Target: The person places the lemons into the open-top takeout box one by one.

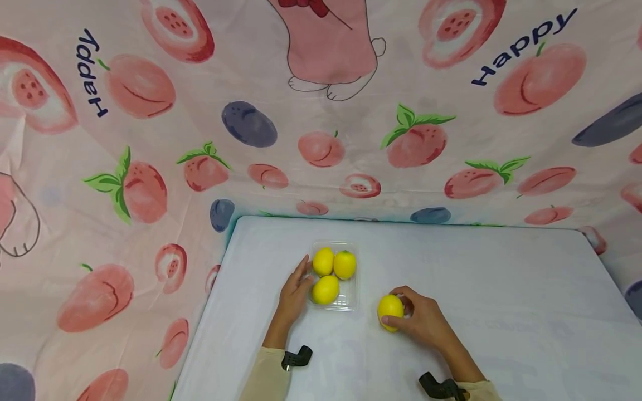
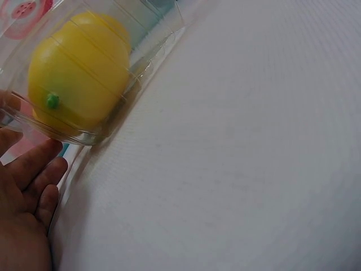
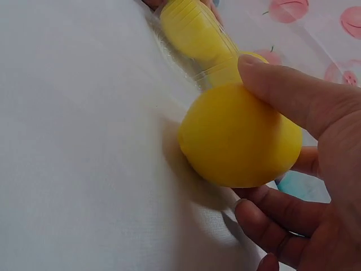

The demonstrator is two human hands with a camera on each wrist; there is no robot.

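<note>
A clear plastic tray [image 1: 349,302] holds three yellow lemons, two side by side at its far end and one lemon [image 1: 326,290] nearer on the left. My left hand [image 1: 293,295] rests at the tray's left side, its fingers loosely extended along the wall. Through the plastic in the left wrist view, a lemon [image 2: 79,73] shows a small green stem tip. To the right of the tray, my right hand [image 1: 423,317] grips another lemon [image 3: 240,138] between thumb and fingers. That lemon is close to the white tabletop; whether it touches is unclear.
The white table [image 1: 501,301] extends well to the right of both hands. A fruit-printed pink cloth [image 1: 321,195] hangs behind its far edge and along the left side. Each wrist wears a black camera mount, such as the left mount [image 1: 297,357].
</note>
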